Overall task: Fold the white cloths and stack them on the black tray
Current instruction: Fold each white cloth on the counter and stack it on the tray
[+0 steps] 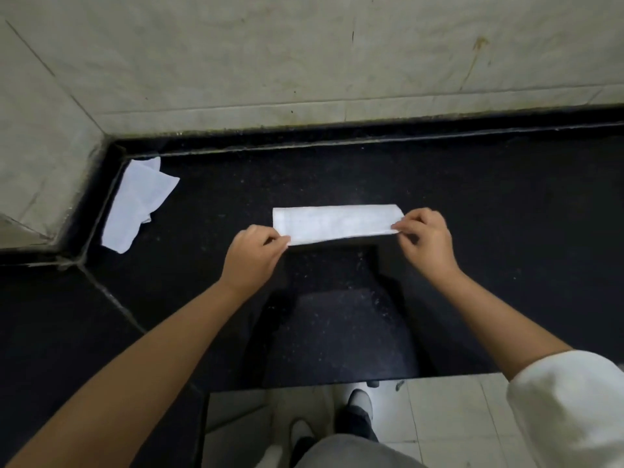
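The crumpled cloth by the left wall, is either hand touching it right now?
No, the crumpled cloth lies alone near the wall, while the left hand and right hand pinch the ends of the folded cloth.

**Operator: what's worn**

Both forearms bare from wrist to past mid-arm. Left hand (252,258) and right hand (426,241): no gloves, rings, watch or bands visible. White sleeve (570,407) on the right arm, loose, bunched near the elbow; no left sleeve in view. Grey trousers (351,450) at bottom centre. Light grey or white shoes (360,401), one clear, the other blurred
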